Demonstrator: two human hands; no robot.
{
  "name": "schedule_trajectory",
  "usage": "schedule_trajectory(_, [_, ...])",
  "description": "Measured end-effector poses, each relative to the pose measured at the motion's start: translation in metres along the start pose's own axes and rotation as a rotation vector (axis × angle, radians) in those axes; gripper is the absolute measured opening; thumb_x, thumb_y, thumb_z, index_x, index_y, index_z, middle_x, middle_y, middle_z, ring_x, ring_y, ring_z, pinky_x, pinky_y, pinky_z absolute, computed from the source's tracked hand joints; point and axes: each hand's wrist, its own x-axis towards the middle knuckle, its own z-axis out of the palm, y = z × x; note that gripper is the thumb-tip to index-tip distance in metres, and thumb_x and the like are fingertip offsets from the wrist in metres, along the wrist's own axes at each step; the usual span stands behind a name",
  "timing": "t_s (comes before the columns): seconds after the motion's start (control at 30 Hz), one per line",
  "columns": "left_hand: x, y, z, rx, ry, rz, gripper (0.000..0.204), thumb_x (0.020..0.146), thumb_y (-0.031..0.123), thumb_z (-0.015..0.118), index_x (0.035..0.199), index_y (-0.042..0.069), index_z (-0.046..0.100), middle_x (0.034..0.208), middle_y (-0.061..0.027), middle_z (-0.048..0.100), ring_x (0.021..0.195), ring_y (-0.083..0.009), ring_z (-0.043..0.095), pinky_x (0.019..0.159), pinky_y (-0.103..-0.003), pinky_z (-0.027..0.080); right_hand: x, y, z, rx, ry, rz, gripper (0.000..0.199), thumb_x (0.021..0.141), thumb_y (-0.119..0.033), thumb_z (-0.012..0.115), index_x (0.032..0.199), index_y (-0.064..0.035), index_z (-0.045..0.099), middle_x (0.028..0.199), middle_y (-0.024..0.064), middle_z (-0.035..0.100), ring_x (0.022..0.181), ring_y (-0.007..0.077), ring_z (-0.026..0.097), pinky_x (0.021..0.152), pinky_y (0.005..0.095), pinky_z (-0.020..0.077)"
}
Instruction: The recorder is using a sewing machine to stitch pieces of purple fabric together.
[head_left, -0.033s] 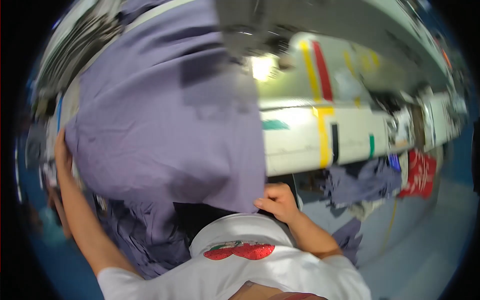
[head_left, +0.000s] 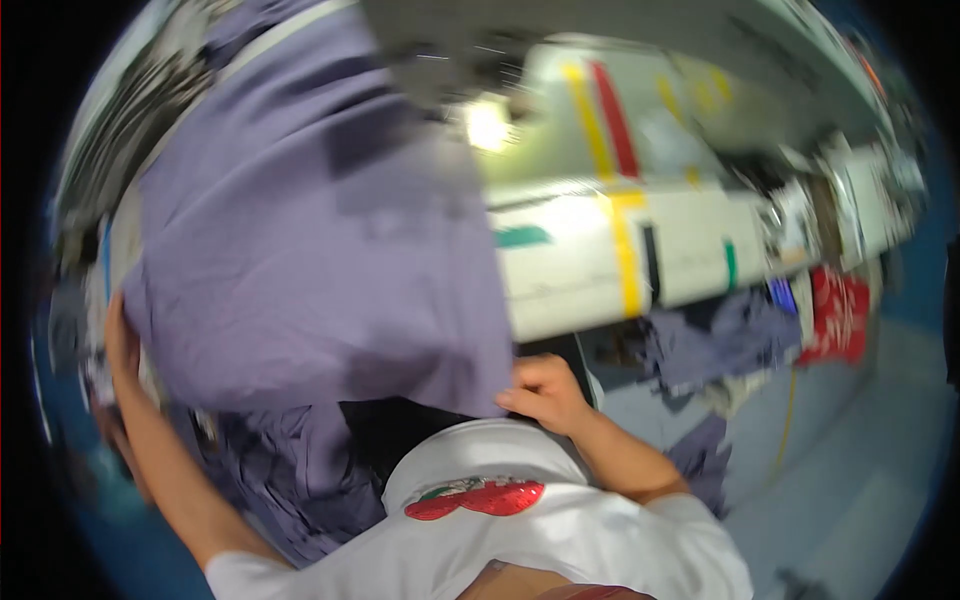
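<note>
A large piece of purple fabric (head_left: 300,270) is spread over the worktable, its near edge hanging by my waist. At the fabric's near right corner, my right hand (head_left: 548,392) is closed, pinching the edge between thumb and fingers. My left hand (head_left: 122,345) reaches out to the far left side and grips the fabric's left edge, its fingertips partly hidden. Between the two hands the cloth lies mostly flat, with soft folds and a shadow across it.
The pale sewing-machine table (head_left: 570,270) carries yellow, red, black and green tape strips. A glowing lamp (head_left: 488,125) is beyond the fabric. Purple fabric pieces (head_left: 725,340) and a red bag (head_left: 838,315) are at right. Bunched purple fabric (head_left: 290,480) hangs below left.
The table and fabric have shifted slightly left and up in the view. Both hands keep their hold on the fabric's edges.
</note>
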Motion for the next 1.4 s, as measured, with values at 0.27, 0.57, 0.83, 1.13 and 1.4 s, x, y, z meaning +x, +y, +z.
schedule_trajectory(0.27, [-0.113, -0.025, -0.009, 0.292, -0.194, -0.292, 0.043, 0.091, 0.026, 0.063, 0.126, 0.004, 0.051, 0.119, -0.0038, 0.06, 0.107, -0.016, 0.057, 0.091, -0.031, 0.042, -0.013, 0.001, 0.008, -0.205, 0.105, -0.099, 0.024, 0.075, -0.006, 0.074, 0.066, -0.0009, 0.052, 0.064, 0.0081, 0.052, 0.067, 0.0238, 0.051, 0.066, 0.0337, 0.0406])
schedule_trajectory(0.57, [-0.083, -0.012, -0.033, 0.025, 0.428, 0.095, 0.034, 0.096, 0.03, 0.056, 0.121, 0.007, 0.053, 0.118, -0.0073, 0.06, 0.112, -0.0204, 0.056, 0.097, -0.037, 0.042, -0.031, -0.022, -0.002, -0.176, 0.026, -0.149, 0.022, 0.076, -0.012, 0.074, 0.069, -0.0014, 0.056, 0.062, 0.0076, 0.05, 0.059, 0.0204, 0.05, 0.058, 0.0326, 0.04])
schedule_trajectory(0.83, [-0.08, -0.078, -0.013, 0.853, 0.564, 0.168, 0.028, 0.095, 0.027, 0.055, 0.094, 0.0, 0.061, 0.082, -0.009, 0.062, 0.08, -0.0181, 0.059, 0.072, -0.034, 0.047, -0.034, -0.004, -0.018, 0.57, -0.028, 0.45, 0.01, 0.083, -0.008, 0.071, 0.083, -0.0014, 0.064, 0.066, 0.0048, 0.064, 0.051, 0.0067, 0.058, 0.043, 0.0182, 0.0409])
schedule_trajectory(1.13, [-0.05, -0.079, 0.049, 1.414, 0.8, 0.506, 0.031, 0.094, 0.032, 0.051, 0.095, 0.002, 0.06, 0.09, -0.0243, 0.064, 0.084, -0.0433, 0.061, 0.071, -0.049, 0.045, -0.021, -0.019, -0.006, 0.254, 0.092, 0.389, 0.01, 0.086, -0.005, 0.068, 0.092, -0.0004, 0.062, 0.069, 0.0006, 0.064, 0.061, 0.0041, 0.06, 0.051, 0.0166, 0.0418])
schedule_trajectory(1.4, [-0.013, 0.014, 0.204, 1.587, 0.881, 0.08, 0.044, 0.091, 0.031, 0.054, 0.128, 0.007, 0.053, 0.124, -0.0229, 0.057, 0.116, -0.0403, 0.052, 0.097, -0.045, 0.042, 0.001, -0.05, 0.003, 0.228, 0.057, 0.345, 0.038, 0.087, 0.002, 0.062, 0.123, 0.0041, 0.048, 0.069, 0.0, 0.06, 0.062, 0.0052, 0.058, 0.057, 0.019, 0.0418])
